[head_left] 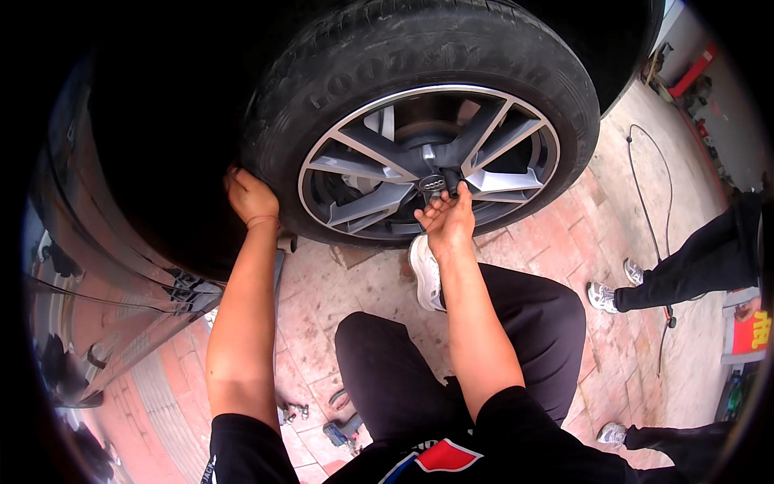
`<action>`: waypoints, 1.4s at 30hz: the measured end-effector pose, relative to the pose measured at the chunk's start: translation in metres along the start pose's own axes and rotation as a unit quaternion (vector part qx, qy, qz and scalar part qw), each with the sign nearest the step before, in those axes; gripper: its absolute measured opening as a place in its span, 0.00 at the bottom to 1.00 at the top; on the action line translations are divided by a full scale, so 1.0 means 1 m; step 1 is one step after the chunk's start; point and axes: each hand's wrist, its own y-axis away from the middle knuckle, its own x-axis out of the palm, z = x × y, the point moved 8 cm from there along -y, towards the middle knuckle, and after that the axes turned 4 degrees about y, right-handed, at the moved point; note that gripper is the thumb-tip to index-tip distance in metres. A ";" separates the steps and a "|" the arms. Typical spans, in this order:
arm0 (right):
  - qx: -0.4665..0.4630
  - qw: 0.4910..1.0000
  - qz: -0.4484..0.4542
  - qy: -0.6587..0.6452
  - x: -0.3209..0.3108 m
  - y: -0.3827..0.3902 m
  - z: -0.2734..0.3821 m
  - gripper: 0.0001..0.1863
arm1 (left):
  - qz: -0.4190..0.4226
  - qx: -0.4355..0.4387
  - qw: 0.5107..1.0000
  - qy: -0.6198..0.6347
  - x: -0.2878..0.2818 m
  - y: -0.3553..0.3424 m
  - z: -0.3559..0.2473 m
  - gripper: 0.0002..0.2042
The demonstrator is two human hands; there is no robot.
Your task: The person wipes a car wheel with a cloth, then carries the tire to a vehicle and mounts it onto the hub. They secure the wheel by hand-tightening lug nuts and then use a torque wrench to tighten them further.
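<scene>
A car wheel [367, 211] with a black tyre [363, 73] and a two-tone spoked rim fills the upper middle, standing in a dark wheel arch. At the tyre's left edge, my left hand [251, 198] is closed against the tread, its fingertips partly lost in shadow. My right hand [451, 222] reaches up to the hub, just right of the round centre cap [432, 184]. Its thumb and fingers are curled in a pinch around something small and dark near the bolt holes. What that is cannot be made out.
The dark car body [121, 315] curves along the left. Between my knees and the car, a power tool [343, 431] and small metal parts [292, 413] lie on the brick paving. People in dark trousers [693, 258] stand at right, near a black cable [665, 218].
</scene>
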 end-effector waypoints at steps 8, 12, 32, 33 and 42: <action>-0.062 0.981 -0.086 0.163 0.009 0.007 0.025 0.25 | 0.030 -0.026 0.997 -0.059 -0.007 0.002 -0.009 0.26; -0.157 0.935 -0.137 0.288 -0.021 0.045 0.023 0.26 | 0.057 -0.103 0.990 -0.080 -0.009 0.003 -0.008 0.27; 0.235 0.764 0.200 0.567 -0.168 0.058 -0.218 0.23 | 0.248 -0.416 0.762 -0.429 -0.458 0.520 0.163 0.19; 0.247 0.745 0.226 0.577 -0.171 0.068 -0.237 0.25 | 0.262 -0.300 0.795 -0.458 -0.444 0.488 0.174 0.22; 0.290 0.690 0.283 0.600 -0.190 0.125 -0.291 0.24 | 0.308 -0.208 0.723 -0.583 -0.453 0.497 0.256 0.26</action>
